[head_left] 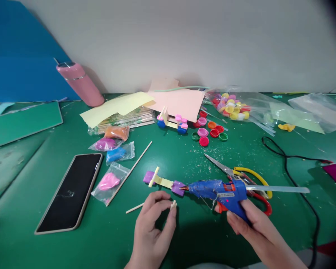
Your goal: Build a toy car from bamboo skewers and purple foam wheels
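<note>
My right hand (250,220) grips a blue glue gun (218,190) with a clear glue stick (278,189) in its back. The gun's tip touches, or is just over, the purple block at the right end of a small purple and cream model (164,182) on the green table. A cream crosspiece stands near the model's left end. Just below the model, my left hand (156,224) pinches small cream-coloured pieces (173,204) between thumb and finger. Part of a thin wooden stick (134,208) shows left of that hand.
A phone (70,192), clay packets (109,181) and a long stick (128,175) lie left. Scissors (220,164) are behind the gun, a black cord (289,175) at right. Farther back are a second model (172,122), bottle caps (204,132), paper (179,101) and a pink bottle (81,84).
</note>
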